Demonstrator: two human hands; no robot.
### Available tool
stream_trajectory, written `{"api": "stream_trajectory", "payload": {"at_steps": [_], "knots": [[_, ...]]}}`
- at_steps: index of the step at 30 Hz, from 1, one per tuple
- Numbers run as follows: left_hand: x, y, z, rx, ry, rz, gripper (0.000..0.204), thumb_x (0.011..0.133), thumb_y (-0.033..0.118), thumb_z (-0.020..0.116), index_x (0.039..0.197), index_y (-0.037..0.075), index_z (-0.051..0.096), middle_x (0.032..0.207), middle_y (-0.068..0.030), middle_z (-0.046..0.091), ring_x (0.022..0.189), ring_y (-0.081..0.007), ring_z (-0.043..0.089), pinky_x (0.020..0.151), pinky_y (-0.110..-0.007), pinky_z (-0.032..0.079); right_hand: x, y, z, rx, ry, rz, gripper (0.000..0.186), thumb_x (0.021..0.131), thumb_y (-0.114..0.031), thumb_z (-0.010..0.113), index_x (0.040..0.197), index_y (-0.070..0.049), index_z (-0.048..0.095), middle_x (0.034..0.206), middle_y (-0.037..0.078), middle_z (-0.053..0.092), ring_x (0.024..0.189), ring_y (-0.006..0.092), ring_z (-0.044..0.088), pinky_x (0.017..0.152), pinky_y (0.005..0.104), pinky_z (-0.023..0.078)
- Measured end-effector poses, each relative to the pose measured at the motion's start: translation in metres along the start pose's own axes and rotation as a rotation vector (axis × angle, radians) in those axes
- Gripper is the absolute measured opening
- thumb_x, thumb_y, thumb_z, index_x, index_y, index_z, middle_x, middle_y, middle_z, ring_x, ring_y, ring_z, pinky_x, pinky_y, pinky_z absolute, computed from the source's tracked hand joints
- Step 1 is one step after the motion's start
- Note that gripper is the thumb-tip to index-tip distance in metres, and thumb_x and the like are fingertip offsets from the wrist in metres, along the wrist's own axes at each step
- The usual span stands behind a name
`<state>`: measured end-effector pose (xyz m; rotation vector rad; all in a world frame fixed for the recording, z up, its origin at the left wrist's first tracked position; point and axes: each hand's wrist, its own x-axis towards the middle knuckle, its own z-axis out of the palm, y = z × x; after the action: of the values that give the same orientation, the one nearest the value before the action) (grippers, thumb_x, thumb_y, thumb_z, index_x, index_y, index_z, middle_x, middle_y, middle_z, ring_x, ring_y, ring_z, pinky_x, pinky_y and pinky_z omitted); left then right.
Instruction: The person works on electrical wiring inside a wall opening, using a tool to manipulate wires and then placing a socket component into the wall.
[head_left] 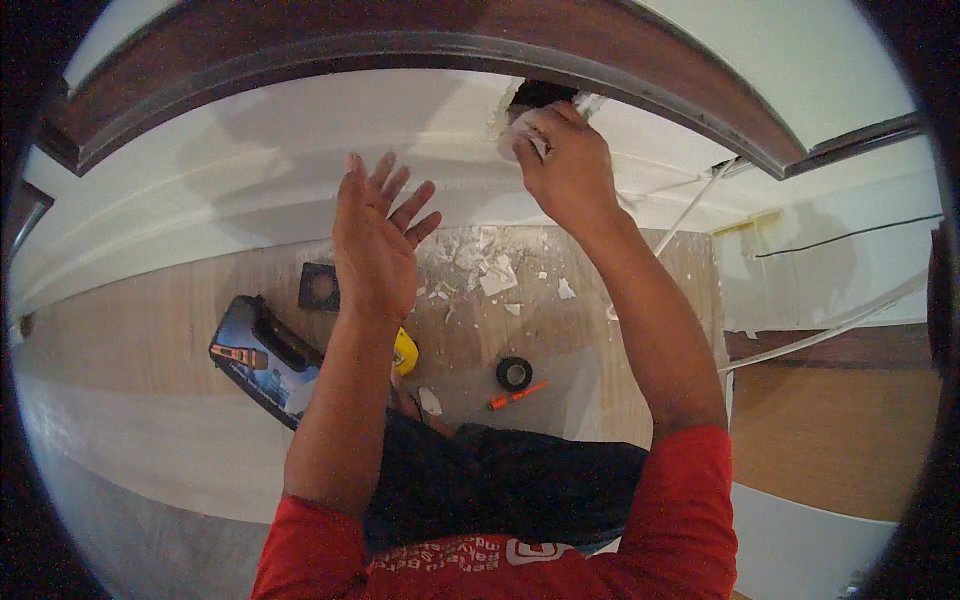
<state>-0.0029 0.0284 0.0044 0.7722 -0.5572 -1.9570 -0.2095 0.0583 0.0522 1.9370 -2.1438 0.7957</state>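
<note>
My right hand (pixel 572 165) is raised to a ragged dark hole (pixel 540 94) in the white wall, its fingers curled together at the hole's lower edge. Something whitish and blurred shows at the fingertips; I cannot tell whether it is a loose bit or the broken rim. My left hand (pixel 378 235) is held up in front of the wall (pixel 250 160), palm turned up and fingers spread, with nothing in it. Broken white wall pieces (pixel 497 275) and crumbs lie on the wooden surface below, between my hands.
A black tool case (pixel 265 350), a dark square plate (pixel 319 287) and a yellow tape measure (pixel 404 352) lie around my left forearm. Black tape (pixel 514 374) and an orange screwdriver (pixel 517 395) lie nearer me. White cables (pixel 690 208) hang at the right. A dark wooden beam (pixel 420 50) crosses overhead.
</note>
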Motion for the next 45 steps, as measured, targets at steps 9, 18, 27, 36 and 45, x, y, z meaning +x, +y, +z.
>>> {"api": "stream_trajectory", "payload": {"at_steps": [9, 18, 27, 36, 45], "knots": [[0.000, 0.001, 0.000, -0.016, 0.000, 0.004, 0.077, 0.092, 0.063, 0.049, 0.141, 0.004, 0.042, 0.136, -0.0150, 0.047, 0.117, -0.0316, 0.056, 0.096, -0.046, 0.045, -0.002, 0.002, 0.003, -0.011, 0.043, -0.102, 0.016, 0.081, -0.007, 0.068, 0.097, -0.007, 0.069, 0.096, 0.012, 0.065, 0.083, 0.0338, 0.067, 0.073, 0.0404, 0.055], [0.000, -0.001, -0.002, -0.014, -0.020, 0.015, 0.076, 0.093, 0.063, 0.047, 0.142, 0.004, 0.041, 0.135, -0.0146, 0.047, 0.117, -0.0319, 0.056, 0.095, -0.046, 0.045, 0.012, -0.002, -0.003, -0.261, -0.168, -0.090, 0.015, 0.086, -0.018, 0.065, 0.095, -0.006, 0.065, 0.096, 0.014, 0.066, 0.086, 0.0367, 0.065, 0.077, 0.0470, 0.052], [0.000, 0.000, 0.000, -0.010, -0.020, 0.005, 0.081, 0.091, 0.065, 0.047, 0.143, 0.004, 0.040, 0.138, -0.0158, 0.045, 0.119, -0.0320, 0.054, 0.096, -0.046, 0.045, -0.019, -0.011, -0.036, -0.194, -0.289, 0.256, 0.035, 0.098, -0.029, 0.053, 0.109, 0.004, 0.056, 0.096, 0.026, 0.063, 0.089, 0.0437, 0.064, 0.078, 0.0509, 0.050], [0.000, -0.002, -0.002, 0.003, -0.028, -0.006, 0.083, 0.091, 0.066, 0.046, 0.145, 0.003, 0.038, 0.142, -0.0173, 0.042, 0.121, -0.0320, 0.053, 0.096, -0.045, 0.043, -0.024, -0.001, -0.011, -0.118, -0.056, -0.031, 0.033, 0.094, -0.021, 0.059, 0.124, -0.007, 0.060, 0.094, 0.021, 0.065, 0.079, 0.0408, 0.065, 0.071, 0.0495, 0.053], [-0.002, -0.003, -0.002, -0.011, -0.043, 0.004, 0.083, 0.092, 0.065, 0.045, 0.146, 0.002, 0.037, 0.144, -0.0184, 0.040, 0.120, -0.0316, 0.053, 0.096, -0.044, 0.042, -0.025, -0.014, -0.001, -0.079, -0.055, 0.111, 0.020, 0.094, -0.021, 0.061, 0.111, -0.010, 0.064, 0.089, 0.020, 0.070, 0.077, 0.0394, 0.068, 0.067, 0.0456, 0.054]]}}
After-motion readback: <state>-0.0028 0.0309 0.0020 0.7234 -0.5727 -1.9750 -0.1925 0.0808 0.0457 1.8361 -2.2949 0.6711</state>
